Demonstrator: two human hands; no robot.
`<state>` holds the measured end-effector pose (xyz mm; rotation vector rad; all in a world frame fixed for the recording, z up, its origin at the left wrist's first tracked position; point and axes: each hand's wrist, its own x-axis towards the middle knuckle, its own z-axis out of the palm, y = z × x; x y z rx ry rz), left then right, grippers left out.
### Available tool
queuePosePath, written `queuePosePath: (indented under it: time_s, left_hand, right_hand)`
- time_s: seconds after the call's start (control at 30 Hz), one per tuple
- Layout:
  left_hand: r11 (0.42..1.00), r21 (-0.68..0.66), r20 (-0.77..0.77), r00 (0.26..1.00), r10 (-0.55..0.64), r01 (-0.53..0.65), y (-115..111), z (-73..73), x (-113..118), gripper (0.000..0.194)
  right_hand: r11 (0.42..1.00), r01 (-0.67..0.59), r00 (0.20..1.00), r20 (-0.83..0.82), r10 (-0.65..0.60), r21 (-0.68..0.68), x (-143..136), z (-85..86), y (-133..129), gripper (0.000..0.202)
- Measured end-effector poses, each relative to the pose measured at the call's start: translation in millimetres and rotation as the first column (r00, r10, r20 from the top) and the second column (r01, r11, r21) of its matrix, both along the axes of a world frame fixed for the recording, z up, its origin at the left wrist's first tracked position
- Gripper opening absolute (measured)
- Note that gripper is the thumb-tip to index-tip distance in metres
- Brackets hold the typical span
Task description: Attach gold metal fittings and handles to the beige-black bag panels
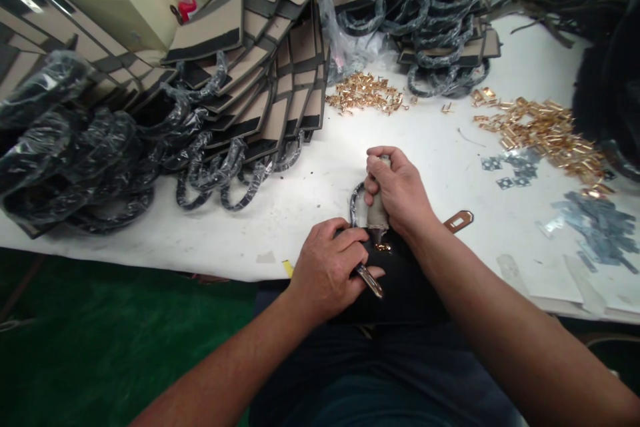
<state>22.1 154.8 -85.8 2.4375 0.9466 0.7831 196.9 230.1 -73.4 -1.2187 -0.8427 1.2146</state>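
My right hand (pixel 395 183) is closed in a fist round a tool with a thick, cloth-wrapped handle (pixel 379 210), held upright. Its dark metal tip meets a small gold fitting (pixel 383 247) on a black bag panel (pixel 400 280) at the table's front edge. Beside the tip, my left hand (pixel 335 263) presses on the panel with bent fingers, gripping it. A strap end with a shiny metal tip (pixel 371 282) sticks out between its fingers and thumb. Behind the panel curves a plastic-wrapped handle (pixel 356 203). To the right, a slotted metal-faced strap end (pixel 459 221) shows past my forearm.
Stacked bag panels (pixel 270 87) with plastic-wrapped handles (pixel 240 173) fill the left and back. Gold fittings lie in a small-piece pile (pixel 367 92) and a larger pile (pixel 545 127). Grey metal plates (pixel 600 227) are at right. A beige machine (pixel 130 7) stands back left.
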Motion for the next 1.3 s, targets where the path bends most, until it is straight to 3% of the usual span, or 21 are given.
queuePosePath:
  time_s: [0.2,0.43,1.17,1.3]
  left_hand:
    - [1.000,-0.016,-0.002,1.000,0.003,-0.003,0,-0.6,0,0.015]
    - [1.000,0.005,0.022,1.000,-0.012,0.012,3,-0.2,1,0.029]
    - [1.000,0.007,0.028,1.000,0.008,-0.009,2,0.7,2,0.030]
    - [0.998,0.028,0.091,0.994,0.060,-0.063,-3,3.3,-1,0.019]
  right_hand:
    - [1.000,0.008,0.999,0.041,-0.007,-0.018,1,-4.5,2,0.021]
    - [1.000,0.008,0.997,0.080,-0.007,-0.010,0,-7.2,2,0.020]
    - [1.000,-0.020,0.999,0.039,0.020,0.002,-3,-12.6,0,0.020]
    - [0.999,0.026,0.997,-0.069,-0.023,0.037,-1,1.7,-2,0.026]
